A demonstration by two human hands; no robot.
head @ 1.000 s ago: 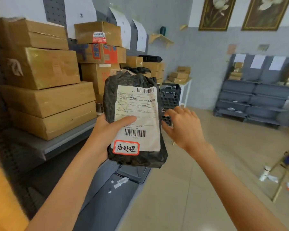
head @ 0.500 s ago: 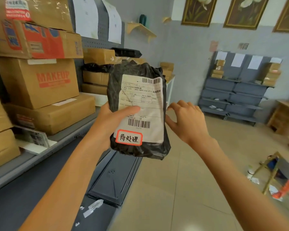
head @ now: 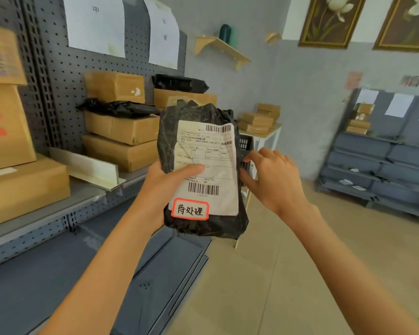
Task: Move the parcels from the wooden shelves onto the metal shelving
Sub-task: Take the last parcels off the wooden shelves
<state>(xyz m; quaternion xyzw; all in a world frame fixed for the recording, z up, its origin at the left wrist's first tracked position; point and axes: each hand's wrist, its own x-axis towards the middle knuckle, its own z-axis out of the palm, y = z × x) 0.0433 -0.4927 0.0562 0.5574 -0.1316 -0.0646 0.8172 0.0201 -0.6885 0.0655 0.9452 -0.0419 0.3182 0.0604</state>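
Left hand (head: 165,182): gripping the black parcel (head: 198,170) upright, thumb pressing on its label.
Right hand (head: 273,180): hovering just right of the grip, fingers spreading, holding nothing.
Metal shelving (head: 87,189): standing left of the grip.

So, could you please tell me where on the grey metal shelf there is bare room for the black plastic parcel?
The left hand grips the black plastic parcel. The grey metal shelf has one bare strip, between the large cardboard box and the white angled divider. Beyond the divider it is crowded with stacked cardboard boxes.
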